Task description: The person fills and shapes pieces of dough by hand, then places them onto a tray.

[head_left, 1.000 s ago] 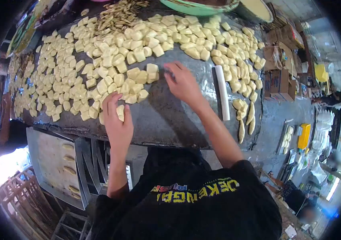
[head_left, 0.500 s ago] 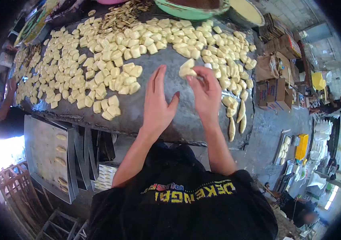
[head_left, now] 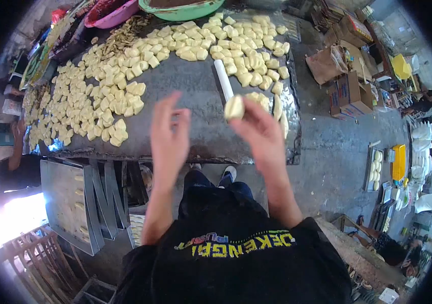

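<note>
A pale, folded dough piece (head_left: pixel 234 108) is pinched between the thumb and fingers of my right hand (head_left: pixel 265 136), above the dark work table (head_left: pixel 185 86). Just beyond it, a white rod like a rolling pin (head_left: pixel 223 78) lies on the tabletop, its near end hidden behind the dough. My left hand (head_left: pixel 169 130) hovers over the table to the left, somewhat blurred, with fingers stretched out and nothing in them. Many small dough pieces (head_left: pixel 104 93) cover the table's left and far side. Long rolled dough strips (head_left: pixel 279 112) lie right of my right hand.
A green basin (head_left: pixel 180 12) and a pink basin (head_left: pixel 112 14) stand at the far edge. Metal trays (head_left: pixel 69 202) lean below the table at left, near another person's arm (head_left: pixel 17 147). Cardboard boxes (head_left: pixel 350 96) and a yellow crate (head_left: pixel 399 162) are on the right.
The view has shifted, revealing more of the white rod. My right hand still holds dough, now turned and lower. My left hand has moved left within the view.
</note>
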